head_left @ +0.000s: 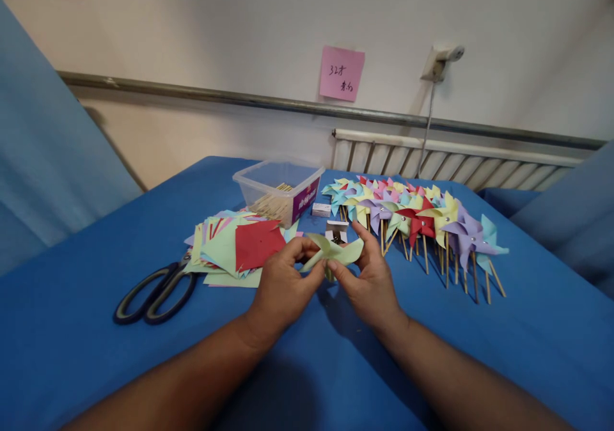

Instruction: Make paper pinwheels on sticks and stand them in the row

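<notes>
Black scissors (156,292) lie left of the hands, beside a stack of coloured paper squares (237,247). Left hand (283,284) and right hand (369,277) both pinch one pale green folded paper (336,252) — held between them, just above the blue desk (96,354); finished pinwheels (422,220) lie to the right.

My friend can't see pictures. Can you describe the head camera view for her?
Two bare hands, left hand and right hand, hold a folded pale green paper piece over a blue cloth-covered table. Finished colourful paper pinwheels on wooden sticks lie right; black-handled scissors and coloured paper squares left.
</notes>
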A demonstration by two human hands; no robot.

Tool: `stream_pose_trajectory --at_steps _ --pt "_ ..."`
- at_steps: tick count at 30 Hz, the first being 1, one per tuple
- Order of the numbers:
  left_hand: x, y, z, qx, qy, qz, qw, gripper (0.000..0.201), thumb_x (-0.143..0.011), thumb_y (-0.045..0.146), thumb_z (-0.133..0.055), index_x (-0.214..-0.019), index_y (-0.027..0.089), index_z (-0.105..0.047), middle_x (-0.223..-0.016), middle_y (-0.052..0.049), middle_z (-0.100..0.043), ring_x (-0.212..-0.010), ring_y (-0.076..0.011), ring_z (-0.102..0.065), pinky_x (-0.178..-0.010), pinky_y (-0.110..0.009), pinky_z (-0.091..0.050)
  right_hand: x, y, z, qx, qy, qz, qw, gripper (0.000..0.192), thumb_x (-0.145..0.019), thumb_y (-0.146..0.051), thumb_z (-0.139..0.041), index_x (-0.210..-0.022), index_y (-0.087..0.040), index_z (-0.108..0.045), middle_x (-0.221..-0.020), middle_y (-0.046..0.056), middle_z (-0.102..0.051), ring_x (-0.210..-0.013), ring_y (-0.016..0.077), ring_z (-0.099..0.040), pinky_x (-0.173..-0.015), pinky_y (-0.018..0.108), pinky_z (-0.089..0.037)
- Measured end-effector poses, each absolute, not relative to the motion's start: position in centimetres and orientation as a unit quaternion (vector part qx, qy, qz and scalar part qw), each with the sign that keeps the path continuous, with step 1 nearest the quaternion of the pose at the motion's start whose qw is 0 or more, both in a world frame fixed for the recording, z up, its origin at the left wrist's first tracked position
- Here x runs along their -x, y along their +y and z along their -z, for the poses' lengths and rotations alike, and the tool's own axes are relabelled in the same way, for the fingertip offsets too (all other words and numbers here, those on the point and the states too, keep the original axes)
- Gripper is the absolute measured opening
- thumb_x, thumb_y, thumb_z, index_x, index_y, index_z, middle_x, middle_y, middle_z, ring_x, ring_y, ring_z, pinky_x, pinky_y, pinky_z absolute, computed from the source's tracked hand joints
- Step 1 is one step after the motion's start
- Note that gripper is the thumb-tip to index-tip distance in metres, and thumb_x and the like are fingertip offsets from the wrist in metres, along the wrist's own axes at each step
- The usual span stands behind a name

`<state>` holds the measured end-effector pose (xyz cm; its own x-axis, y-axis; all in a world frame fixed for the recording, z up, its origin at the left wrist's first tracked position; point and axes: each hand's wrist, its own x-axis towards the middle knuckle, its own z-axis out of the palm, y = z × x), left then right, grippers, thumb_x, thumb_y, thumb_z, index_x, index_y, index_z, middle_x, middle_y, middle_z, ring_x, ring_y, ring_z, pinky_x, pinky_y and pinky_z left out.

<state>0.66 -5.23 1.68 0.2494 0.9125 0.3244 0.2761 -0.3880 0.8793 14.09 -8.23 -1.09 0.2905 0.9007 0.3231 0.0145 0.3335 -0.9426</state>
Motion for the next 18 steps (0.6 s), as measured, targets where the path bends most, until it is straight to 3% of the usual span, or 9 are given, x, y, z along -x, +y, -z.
stream_pose_trajectory --at_steps 4,7,10,18 --pt "-0.68 -5.24 -1.57 -0.698 0.430 -0.448 0.358 0.014 -0.073 0.024 -0.064 -0.086 0.020 -0.062 -0.077 0.001 -0.068 -0.073 -0.0148 -0.065 -0.067 -0.024 -0.048 -14.09 -8.29 0.98 0.491 -0.478 -0.340 0.644 0.062 -0.070 -0.022 -0.069 -0.127 -0.018 -0.044 -0.100 0.008 -0.067 -0.088 0.0199 -0.065 -0.078 0.034 -0.053" --pt "-0.70 -5.27 -1.63 -0.695 0.433 -0.452 0.354 0.015 -0.072 0.023 -0.064 -0.087 0.020 -0.064 -0.077 0.001 -0.068 -0.072 -0.0141 -0.063 -0.067 -0.024 -0.048 -14.20 -8.41 0.70 0.512 -0.490 -0.340 0.618 0.035 -0.071 -0.024 -0.069 -0.105 -0.017 -0.060 -0.090 0.006 -0.069 -0.077 0.0177 -0.064 -0.072 0.031 -0.052" --pt "-0.73 -5.30 -1.76 -0.697 0.439 -0.448 0.347 0.013 -0.071 0.023 -0.065 -0.084 0.020 -0.064 -0.075 0.002 -0.066 -0.069 -0.0134 -0.061 -0.066 -0.024 -0.047 -14.40 -8.57 0.43 0.525 -0.522 -0.315 0.594 0.015 -0.074 -0.025 -0.066 -0.087 -0.018 -0.066 -0.080 0.003 -0.068 -0.072 0.0164 -0.062 -0.068 0.030 -0.049" --pt "-0.70 -5.26 -1.96 -0.698 0.444 -0.433 0.359 0.003 -0.072 0.020 -0.062 -0.074 0.019 -0.064 -0.066 0.004 -0.063 -0.063 -0.0123 -0.058 -0.062 -0.022 -0.045 -14.74 -8.78 0.23 0.510 -0.614 -0.199 0.569 0.012 -0.079 -0.016 -0.058 -0.084 -0.023 -0.067 -0.081 0.001 -0.066 -0.078 0.0165 -0.061 -0.072 0.028 -0.047"
